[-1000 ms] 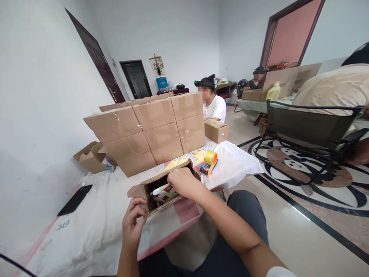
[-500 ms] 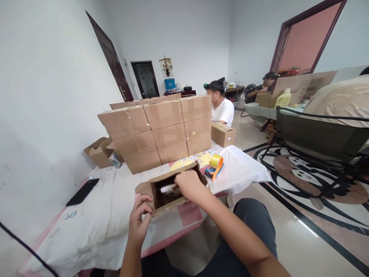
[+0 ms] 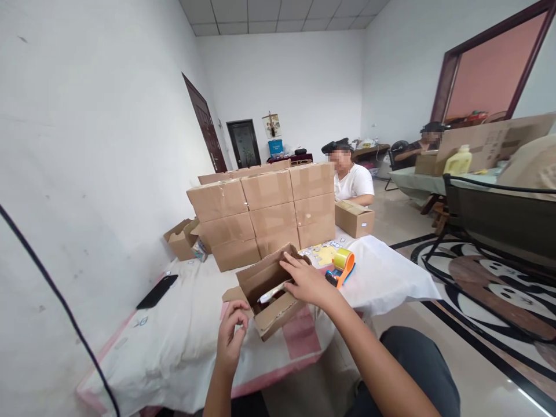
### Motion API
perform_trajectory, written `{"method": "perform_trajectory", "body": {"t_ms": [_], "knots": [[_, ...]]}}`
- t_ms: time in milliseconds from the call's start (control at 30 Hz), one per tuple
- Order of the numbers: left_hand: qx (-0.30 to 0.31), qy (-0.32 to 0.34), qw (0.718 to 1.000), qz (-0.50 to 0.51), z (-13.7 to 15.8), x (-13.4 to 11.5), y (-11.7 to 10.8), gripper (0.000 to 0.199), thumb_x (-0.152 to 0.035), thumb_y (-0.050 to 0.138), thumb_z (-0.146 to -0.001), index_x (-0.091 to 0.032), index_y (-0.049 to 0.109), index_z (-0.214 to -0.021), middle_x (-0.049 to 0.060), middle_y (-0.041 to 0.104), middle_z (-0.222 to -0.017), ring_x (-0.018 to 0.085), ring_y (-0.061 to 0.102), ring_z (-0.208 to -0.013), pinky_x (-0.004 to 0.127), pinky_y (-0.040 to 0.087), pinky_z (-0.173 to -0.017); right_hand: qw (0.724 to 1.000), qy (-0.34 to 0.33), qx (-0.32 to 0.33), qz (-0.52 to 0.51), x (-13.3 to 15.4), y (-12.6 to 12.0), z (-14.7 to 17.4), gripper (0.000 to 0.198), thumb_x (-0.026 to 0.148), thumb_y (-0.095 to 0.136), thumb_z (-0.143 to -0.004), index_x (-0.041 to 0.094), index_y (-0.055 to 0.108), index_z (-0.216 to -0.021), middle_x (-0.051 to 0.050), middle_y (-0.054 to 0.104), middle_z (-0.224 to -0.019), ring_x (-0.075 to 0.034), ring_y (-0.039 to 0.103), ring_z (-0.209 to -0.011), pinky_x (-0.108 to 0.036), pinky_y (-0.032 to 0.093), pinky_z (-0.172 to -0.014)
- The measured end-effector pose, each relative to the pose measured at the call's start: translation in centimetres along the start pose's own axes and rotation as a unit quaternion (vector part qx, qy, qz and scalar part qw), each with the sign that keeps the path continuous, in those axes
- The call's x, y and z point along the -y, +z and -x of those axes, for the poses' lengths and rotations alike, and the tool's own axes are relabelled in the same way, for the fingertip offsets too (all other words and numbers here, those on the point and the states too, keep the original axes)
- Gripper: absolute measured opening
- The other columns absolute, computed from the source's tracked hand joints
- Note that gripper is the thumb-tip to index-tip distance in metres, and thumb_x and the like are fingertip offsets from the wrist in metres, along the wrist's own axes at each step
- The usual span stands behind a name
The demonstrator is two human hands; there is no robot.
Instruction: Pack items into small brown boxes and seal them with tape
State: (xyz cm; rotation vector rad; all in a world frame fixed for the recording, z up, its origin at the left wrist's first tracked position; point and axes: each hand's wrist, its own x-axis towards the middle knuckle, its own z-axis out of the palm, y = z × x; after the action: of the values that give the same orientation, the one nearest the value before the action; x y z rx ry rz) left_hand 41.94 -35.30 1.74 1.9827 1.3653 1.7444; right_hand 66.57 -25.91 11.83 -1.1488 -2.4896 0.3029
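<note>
An open cardboard box (image 3: 280,317) sits near the table's front edge, its flaps raised. Inside lies a pale, whitish packet (image 3: 271,293); its kind is not clear. My right hand (image 3: 309,282) reaches over the box's right end, with fingers stretched out and spread, nothing gripped in them. Loosely curled beside the box's left flap, my left hand (image 3: 232,333) has its thumb and fingers apart; whether it touches the cardboard I cannot tell. Just right of the box stands an orange and blue tape dispenser (image 3: 343,267) with a yellow roll.
Stacked closed cartons (image 3: 271,211) form a wall behind the box. A single carton (image 3: 355,219) stands to their right, an open carton (image 3: 179,240) to their left. A black phone-like slab (image 3: 157,291) lies on the tablecloth (image 3: 186,330). Two people sit farther back.
My right hand has come up from inside the box and its fingers have spread. My left hand has loosened from the box's left edge. The view has shifted upward and left.
</note>
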Motion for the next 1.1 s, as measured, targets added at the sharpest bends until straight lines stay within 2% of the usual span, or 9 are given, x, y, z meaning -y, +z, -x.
{"method": "perform_trajectory", "body": {"t_ms": [67,200,400,533,667,800,933,1000,1100], "knots": [[-0.029,-0.005,1.000,-0.004,0.0,0.0,0.6,0.014,-0.028,0.055,-0.083,-0.020,0.056,-0.071,0.009,0.062,-0.100,0.026,0.061,-0.097,0.037,0.050,-0.082,0.999,0.012,0.036,-0.010,-0.9,0.6,-0.3,0.059,0.037,0.051,-0.093,0.017,0.051,-0.148,-0.012,0.027,-0.166,-0.034,0.040,-0.145,-0.050,0.036,-0.115],[-0.100,-0.015,0.995,-0.011,0.1,0.3,1.8,0.017,-0.031,0.064,-0.084,-0.021,0.059,-0.096,0.008,0.062,-0.103,0.025,0.061,-0.102,0.038,0.050,-0.089,1.000,0.002,0.024,-0.006,-1.3,1.3,-0.6,0.048,0.039,0.046,-0.097,0.017,0.062,-0.137,-0.012,0.053,-0.151,-0.031,0.046,-0.139,-0.048,0.035,-0.115],[-0.168,-0.065,0.984,0.003,0.2,2.0,2.5,0.024,-0.036,0.062,-0.089,-0.023,0.053,-0.108,0.006,0.059,-0.106,0.022,0.059,-0.107,0.038,0.047,-0.098,1.000,-0.018,-0.016,0.015,-0.3,1.8,0.0,0.041,0.037,0.052,-0.095,0.018,0.067,-0.128,-0.010,0.057,-0.146,-0.030,0.050,-0.131,-0.046,0.039,-0.109],[-0.161,-0.039,0.985,0.036,0.1,3.1,2.8,0.045,-0.033,0.064,-0.089,-0.026,0.042,-0.128,0.013,0.049,-0.145,0.025,0.047,-0.135,0.045,0.038,-0.112,0.997,-0.040,-0.062,-0.011,0.1,1.9,0.0,0.034,0.035,0.056,-0.094,0.019,0.070,-0.121,-0.009,0.063,-0.139,-0.027,0.053,-0.126,-0.041,0.042,-0.106],[-0.148,-0.055,0.985,0.067,-0.2,2.7,3.2,0.065,-0.034,0.065,-0.090,-0.031,0.031,-0.145,0.016,0.025,-0.164,0.024,0.052,-0.131,0.043,0.049,-0.101,0.985,-0.037,-0.165,-0.033,-0.1,-1.4,1.0,0.030,0.031,0.054,-0.095,0.020,0.070,-0.118,-0.009,0.067,-0.132,-0.025,0.056,-0.124,-0.043,0.040,-0.107],[-0.056,-0.068,0.991,0.098,0.2,2.3,3.3,0.050,-0.039,0.051,-0.099,-0.031,0.035,-0.146,0.014,0.043,-0.156,0.026,0.053,-0.133,0.051,0.038,-0.114,0.951,0.016,-0.309,-0.001,-3.1,-4.4,6.7,0.029,0.033,0.048,-0.098,0.021,0.069,-0.114,-0.011,0.068,-0.129,-0.027,0.056,-0.124,-0.045,0.039,-0.107],[-0.061,-0.097,0.988,0.107,0.5,3.0,3.5,0.050,-0.046,0.047,-0.101,-0.029,0.035,-0.147,0.013,0.052,-0.148,0.027,0.049,-0.139,0.055,0.032,-0.118,0.893,0.202,-0.390,0.097,-8.7,0.5,15.7,0.032,0.039,0.046,-0.095,0.021,0.070,-0.108,-0.014,0.072,-0.117,-0.034,0.060,-0.118,-0.054,0.041,-0.101],[-0.080,-0.110,0.987,0.081,0.4,3.3,3.8,0.054,-0.051,0.049,-0.099,-0.029,0.039,-0.146,0.013,0.048,-0.152,0.029,0.044,-0.142,0.055,0.033,-0.118,0.907,0.246,-0.334,0.078,-11.1,4.6,19.2,0.039,0.044,0.042,-0.094,0.021,0.072,-0.101,-0.013,0.074,-0.108,-0.034,0.065,-0.106,-0.051,0.048,-0.090],[-0.062,-0.098,0.992,0.046,0.1,3.3,4.0,0.053,-0.056,0.040,-0.100,-0.027,0.049,-0.143,0.011,0.042,-0.157,0.029,0.036,-0.148,0.055,0.025,-0.123,0.923,0.246,-0.293,0.032,-12.8,9.0,21.8,0.046,0.046,0.036,-0.098,0.022,0.067,-0.123,-0.011,0.066,-0.133,-0.031,0.058,-0.126,-0.050,0.050,-0.098]]}}
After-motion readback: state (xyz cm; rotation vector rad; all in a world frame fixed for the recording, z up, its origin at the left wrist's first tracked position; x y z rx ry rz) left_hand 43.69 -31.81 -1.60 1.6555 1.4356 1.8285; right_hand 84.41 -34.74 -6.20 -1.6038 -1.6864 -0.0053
